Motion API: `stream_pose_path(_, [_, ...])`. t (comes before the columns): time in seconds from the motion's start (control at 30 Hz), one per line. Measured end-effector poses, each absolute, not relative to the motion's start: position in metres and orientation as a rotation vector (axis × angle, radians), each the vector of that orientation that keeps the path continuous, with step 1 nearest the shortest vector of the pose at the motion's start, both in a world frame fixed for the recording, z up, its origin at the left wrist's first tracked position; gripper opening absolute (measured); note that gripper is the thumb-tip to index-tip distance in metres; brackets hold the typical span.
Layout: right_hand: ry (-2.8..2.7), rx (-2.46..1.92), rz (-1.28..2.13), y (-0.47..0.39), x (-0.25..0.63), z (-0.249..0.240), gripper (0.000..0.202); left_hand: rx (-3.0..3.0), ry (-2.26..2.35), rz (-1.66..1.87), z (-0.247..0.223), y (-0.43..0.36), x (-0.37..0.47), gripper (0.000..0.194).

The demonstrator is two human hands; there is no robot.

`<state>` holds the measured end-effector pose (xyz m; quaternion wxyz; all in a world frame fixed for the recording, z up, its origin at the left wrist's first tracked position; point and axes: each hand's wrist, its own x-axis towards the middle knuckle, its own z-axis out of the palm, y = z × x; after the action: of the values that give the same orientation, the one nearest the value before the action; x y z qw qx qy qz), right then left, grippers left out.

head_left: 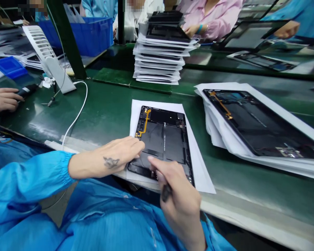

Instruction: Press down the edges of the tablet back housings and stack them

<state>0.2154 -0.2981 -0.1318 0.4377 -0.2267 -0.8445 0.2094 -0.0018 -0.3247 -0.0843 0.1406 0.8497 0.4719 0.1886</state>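
Note:
An opened tablet (174,144), black inside with an orange flex cable (147,122), lies on white paper (199,170) at the table's front edge. Over the tablet's left edge rests my left hand (120,151), its fingers bent and pressed together against it; the fingertips are mostly hidden. My right hand (179,195) is closed around a thin tool with a dark handle (166,192). The tool's front end points at the tablet's lower edge, where my fingers cover the tip. I cannot tell whether the tip touches the tablet.
To the right, another opened tablet (261,122) lies on stacked paper sheets. Behind stands a tall pile of tablets and paper (159,64). A white fan-like device (48,57) with a white cable (80,113) and a co-worker's hand (4,100) are at left. More people sit opposite.

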Motion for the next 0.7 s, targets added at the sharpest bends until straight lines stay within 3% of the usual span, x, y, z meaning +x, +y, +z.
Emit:
stream_pose_path(0.17, [-2.316,-0.648,0.273,-0.294,0.199,-0.132,0.017,1.851,1.384,0.708,-0.092,-0.334,0.001,0.006])
stream_pose_path(0.33, [-2.274,-0.593,0.367,-0.296,0.191,-0.134,0.02,1.609,1.429,0.948,-0.107,-0.344,0.004,0.011])
stream_pose_path(0.43, [-2.214,-0.63,0.493,-0.297,0.191,-0.136,0.018,1.705,1.563,1.121,-0.115,-0.352,0.007,0.005])
stream_pose_path(0.7, [-2.193,-0.634,0.472,-0.297,0.191,-0.139,0.019,1.656,1.608,1.154,-0.118,-0.357,0.014,0.011])
